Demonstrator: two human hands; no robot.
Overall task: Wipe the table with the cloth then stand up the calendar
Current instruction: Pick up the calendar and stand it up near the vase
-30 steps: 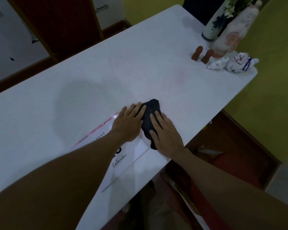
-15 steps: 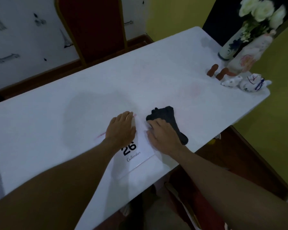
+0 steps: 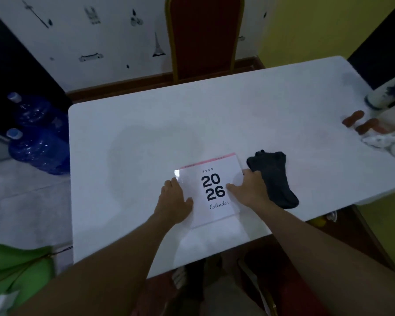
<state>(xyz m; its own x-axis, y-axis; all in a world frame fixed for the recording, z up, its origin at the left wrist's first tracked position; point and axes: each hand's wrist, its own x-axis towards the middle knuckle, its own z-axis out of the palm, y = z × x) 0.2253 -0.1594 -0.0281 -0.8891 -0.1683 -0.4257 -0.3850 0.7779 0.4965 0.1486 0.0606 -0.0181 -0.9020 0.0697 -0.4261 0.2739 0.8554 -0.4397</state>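
Note:
A white desk calendar (image 3: 211,190) printed "2026 Calendar" lies flat on the white table (image 3: 249,115), near its front edge. My left hand (image 3: 173,201) grips the calendar's left edge. My right hand (image 3: 249,190) rests on its right edge, thumb on the cover. A crumpled dark cloth (image 3: 273,177) lies on the table just right of my right hand, touching it, with neither hand holding it.
A blue-and-white vase (image 3: 385,96), two small brown figures (image 3: 360,122) and white ceramic figurines (image 3: 388,144) crowd the table's right end. A red chair (image 3: 203,35) stands behind the table. Blue water bottles (image 3: 34,142) sit on the floor at left.
Both hands left the cloth and moved onto the calendar's two side edges. The cloth stays to the right. My view swung left, so the whole calendar cover shows.

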